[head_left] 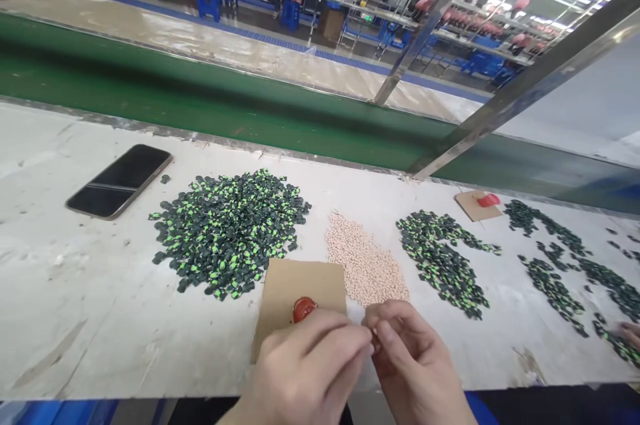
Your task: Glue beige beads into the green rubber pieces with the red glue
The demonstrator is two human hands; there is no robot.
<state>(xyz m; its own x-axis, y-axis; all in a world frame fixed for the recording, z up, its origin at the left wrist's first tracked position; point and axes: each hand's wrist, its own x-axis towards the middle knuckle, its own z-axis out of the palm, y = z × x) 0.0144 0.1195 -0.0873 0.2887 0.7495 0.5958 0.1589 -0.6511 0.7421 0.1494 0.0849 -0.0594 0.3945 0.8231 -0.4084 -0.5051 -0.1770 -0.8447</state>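
Note:
My left hand (313, 361) and my right hand (413, 361) meet fingertip to fingertip near the table's front edge. Both are pinched closed. A tiny pale piece seems to sit at the right fingertips, but what either hand holds is mostly hidden. Partly under my left hand lies a square of brown cardboard (285, 278) with a small red cap-like item (303, 308) on it. Just beyond my fingers spreads a pile of small pale pink beads (365, 258). To the left is a large heap of small dark green and bright green pieces (230, 231).
A smartphone (120, 181) lies at the left. Smaller groups of dark green pieces (443, 261) lie at the right, near another cardboard square (475, 206) with a red item. Another person's hand (629, 333) shows at the right edge. Behind runs a green conveyor belt (200, 95) and a metal post (520, 71).

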